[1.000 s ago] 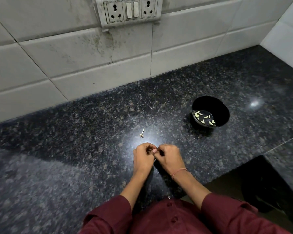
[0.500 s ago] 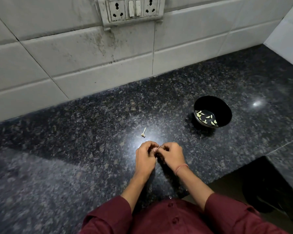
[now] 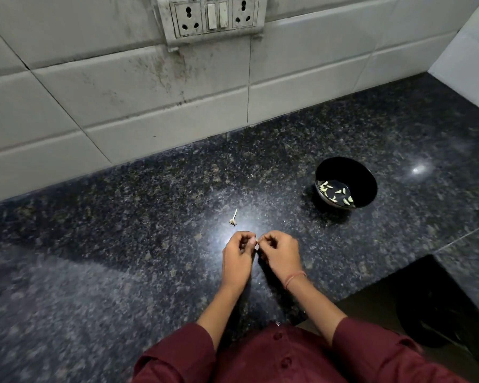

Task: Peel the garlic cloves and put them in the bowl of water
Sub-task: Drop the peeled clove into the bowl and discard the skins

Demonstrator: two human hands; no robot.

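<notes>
Currently in hand: peeling. One clove (image 3: 257,243) is worked between both hands, just above the counter (image 3: 122,244).
Left hand (image 3: 237,257): fingers curled, tips pinching the clove from its side.
Right hand (image 3: 281,255): fingers curled, tips pinching the same clove; a thread band (image 3: 295,279) sits on the wrist.
Clove: only a small pale spot shows where the fingertips meet; whether skin is left on it cannot be told.
Bowl (image 3: 349,171): black, upright, well apart from the hands, ahead and to the right.
Peeled cloves (image 3: 335,192): about a dozen pale pieces lie in the bowl bottom; the water itself is hard to make out.
Stalk (image 3: 233,218): a bare scrap on the counter, near the hands, on their far side.
Progress (judged): late; no unpeeled stock is in view.
Next move (judged): strip the last skin, then carry the clove in the right hand to the bowl and release it low over the water.
Socket plate (image 3: 213,16): two sockets, two switches.
Writing: none readable anywhere.
</notes>
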